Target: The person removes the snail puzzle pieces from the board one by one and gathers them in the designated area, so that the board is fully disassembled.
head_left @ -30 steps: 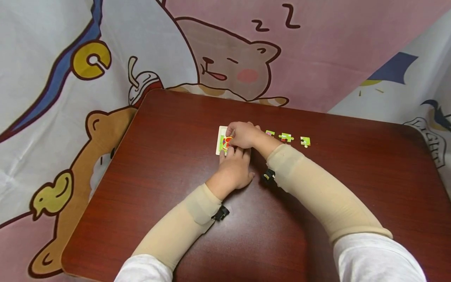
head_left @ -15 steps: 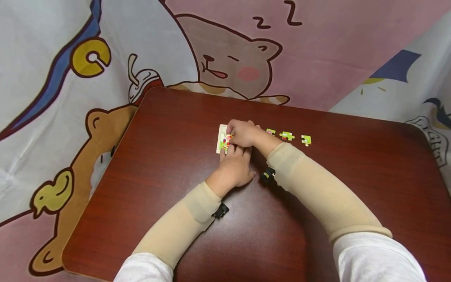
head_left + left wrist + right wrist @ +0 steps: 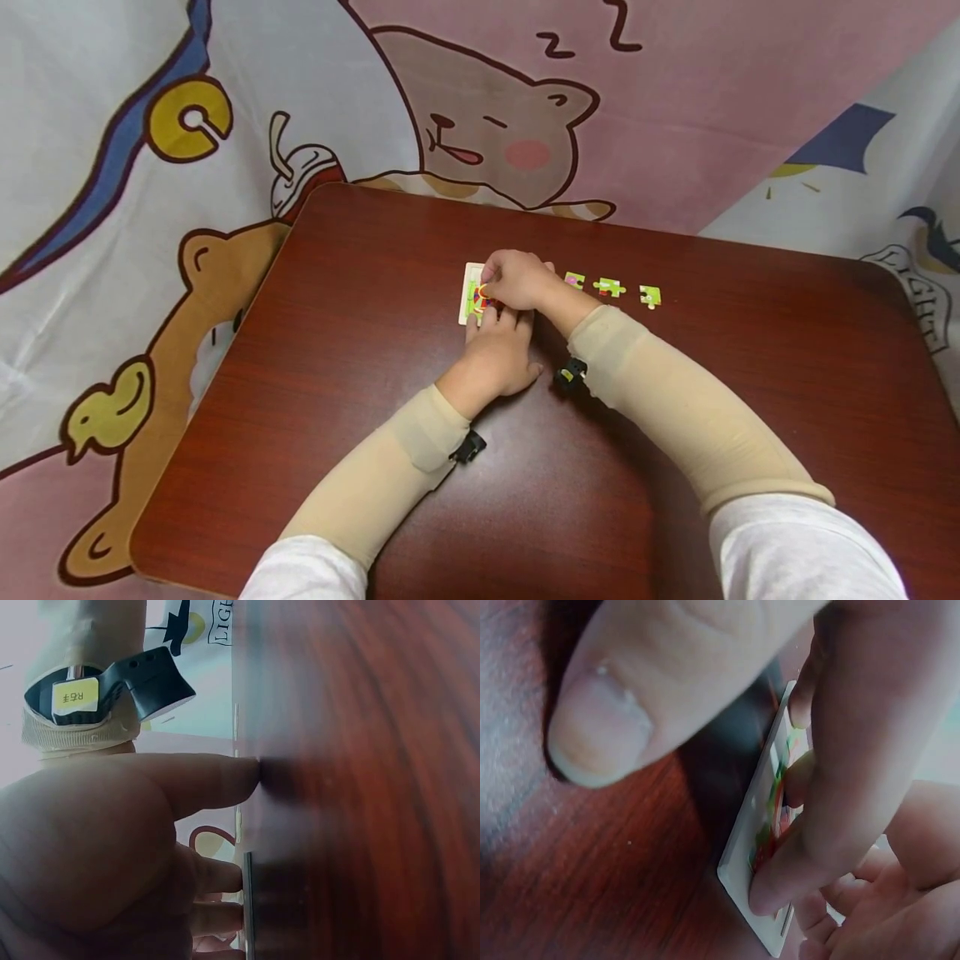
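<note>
Head view: moderate light, glare on bench (image 3: 517, 475), shadow beneath right forearm (image 3: 675, 408). Left-wrist view: backdrop (image 3: 196, 711) washed out. Right-wrist view: puzzle board (image 3: 744, 838) blurred.

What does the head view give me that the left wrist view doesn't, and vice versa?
Only the head view: the printed faces of the puzzle board and three loose puzzle pieces, plus the back of the left hand.

Only the left wrist view: that hand's palm side, the board edge-on, and legible markings on the yellow label of the right arm's black mount.

Both: the left hand, board, dark red table, black mount and printed fabric.
</note>
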Demonstrator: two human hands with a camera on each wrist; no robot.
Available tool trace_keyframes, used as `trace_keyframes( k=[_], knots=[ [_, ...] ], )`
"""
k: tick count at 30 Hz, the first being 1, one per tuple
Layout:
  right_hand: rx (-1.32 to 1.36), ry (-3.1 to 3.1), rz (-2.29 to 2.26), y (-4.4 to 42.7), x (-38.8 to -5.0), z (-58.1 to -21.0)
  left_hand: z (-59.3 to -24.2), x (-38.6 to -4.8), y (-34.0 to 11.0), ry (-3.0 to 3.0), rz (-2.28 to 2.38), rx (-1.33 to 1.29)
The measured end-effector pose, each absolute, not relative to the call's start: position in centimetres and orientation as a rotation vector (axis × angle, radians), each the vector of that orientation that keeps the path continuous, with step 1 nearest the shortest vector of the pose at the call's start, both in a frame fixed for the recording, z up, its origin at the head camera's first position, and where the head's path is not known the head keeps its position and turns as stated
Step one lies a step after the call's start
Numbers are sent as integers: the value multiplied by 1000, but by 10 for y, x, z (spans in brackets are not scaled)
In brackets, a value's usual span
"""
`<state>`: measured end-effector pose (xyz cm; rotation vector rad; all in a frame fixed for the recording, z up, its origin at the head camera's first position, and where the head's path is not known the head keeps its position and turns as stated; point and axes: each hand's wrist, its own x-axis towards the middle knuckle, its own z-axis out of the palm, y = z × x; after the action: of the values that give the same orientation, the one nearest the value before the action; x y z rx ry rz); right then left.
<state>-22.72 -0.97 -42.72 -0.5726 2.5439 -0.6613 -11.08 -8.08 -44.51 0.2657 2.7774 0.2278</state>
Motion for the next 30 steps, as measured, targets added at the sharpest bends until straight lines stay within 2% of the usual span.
trace_keyframes(
  k=[21,30],
  knots=[
    [-674,2541,-783,-5,-227,-430,-445,-109,-80,2769,216,269],
    [-701,2503,-890,7,-238,-426,-445,-108,-80,2778,205,288]
  ],
)
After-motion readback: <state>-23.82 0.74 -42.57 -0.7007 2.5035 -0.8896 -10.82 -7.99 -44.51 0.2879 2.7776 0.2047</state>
